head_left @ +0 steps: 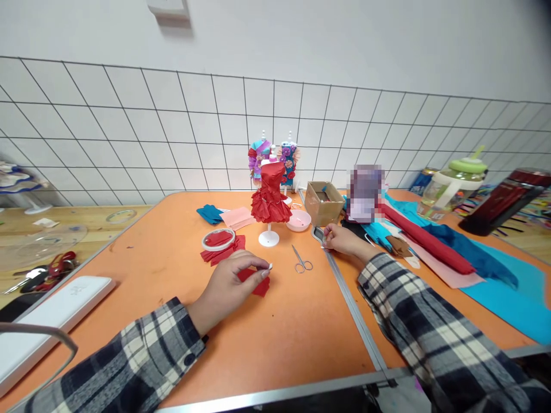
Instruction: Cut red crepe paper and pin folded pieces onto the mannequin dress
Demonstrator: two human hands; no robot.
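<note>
My left hand (232, 284) hovers over the front middle of the orange table, thumb and forefinger pinched on a small white piece (270, 266). Partly hidden behind those fingers lies a scrap of red paper (261, 287). My right hand (342, 240) is closed at the table's metal seam, beside a small dark object (317, 233); what its fingertips hold is too small to make out. Between the hands rest small scissors (302, 264). Behind them a miniature dress form (269, 238) stands upright, wearing a crinkled red paper dress (271, 195).
A roll of tape (218, 240) lies on red paper at left. Behind stand a pink dish (298, 220), a cardboard box (325, 206) and two decorated dress forms. Coloured paper (508, 298), a cup (451, 186) and a dark flask (503, 201) occupy the right; a white power bank (60, 321), the left.
</note>
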